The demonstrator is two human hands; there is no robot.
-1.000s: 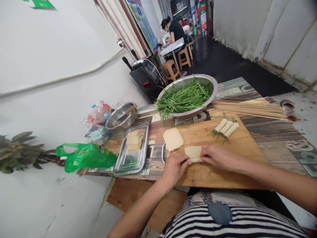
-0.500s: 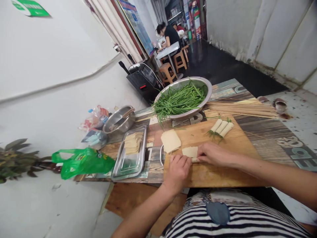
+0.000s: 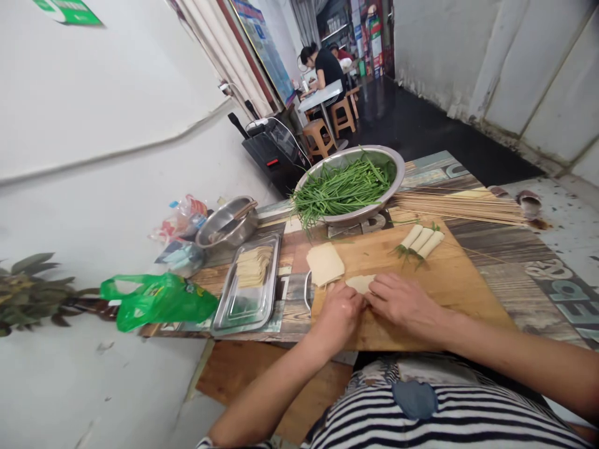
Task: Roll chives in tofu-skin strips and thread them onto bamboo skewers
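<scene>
A pale tofu sheet (image 3: 360, 284) lies on the wooden cutting board (image 3: 458, 299), its near edge curled under my fingers. My left hand (image 3: 340, 315) is closed on the left end of that rolled edge. My right hand (image 3: 403, 302) presses the right end, fingers bent over it; whatever is inside the roll is hidden. Just left of the sheet sits a small stack of flat tofu sheets (image 3: 324, 264). Finished tofu rolls (image 3: 423, 239) with green ends rest side by side at the board's back right.
Behind the board stands a metal basin (image 3: 399, 168) of green chives (image 3: 346, 187). Long wooden skewers (image 3: 458, 207) lie to its right. On the left are a metal tray (image 3: 248, 318) with more sheets, a steel bowl (image 3: 234, 227) and a green plastic bag (image 3: 163, 302). A person (image 3: 327, 65) sits far back.
My right hand has moved slightly and lies flatter over the rolled edge. My left hand has shifted right, closer to it. Less of the sheet shows flat.
</scene>
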